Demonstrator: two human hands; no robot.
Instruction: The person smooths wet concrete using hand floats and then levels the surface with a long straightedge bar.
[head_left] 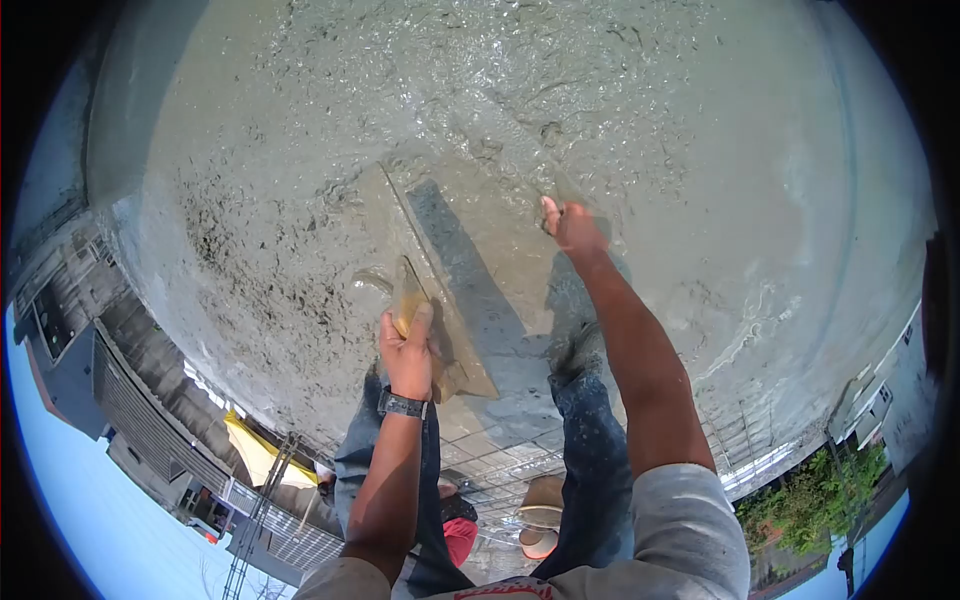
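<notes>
My left hand (405, 350), with a watch on the wrist, is closed around the yellowish handle of a long plastering float (440, 285). The float's narrow board is tilted up on its edge and smeared with wet cement, and its dark shadow falls to the right. My right hand (578, 230) is closed low over the wet concrete (480, 110), ahead and to the right of the float. A grey, cement-coloured shape shows just beyond its fingers; what that hand holds is not clear.
My jeans-clad legs (590, 450) stand at the edge of the wet concrete. Behind them lie a rebar grid (495, 435), buckets (540, 505) and a person in red (460, 540). Roofs (150, 400), a yellow canopy (265, 450) and green plants (815, 500) lie farther off.
</notes>
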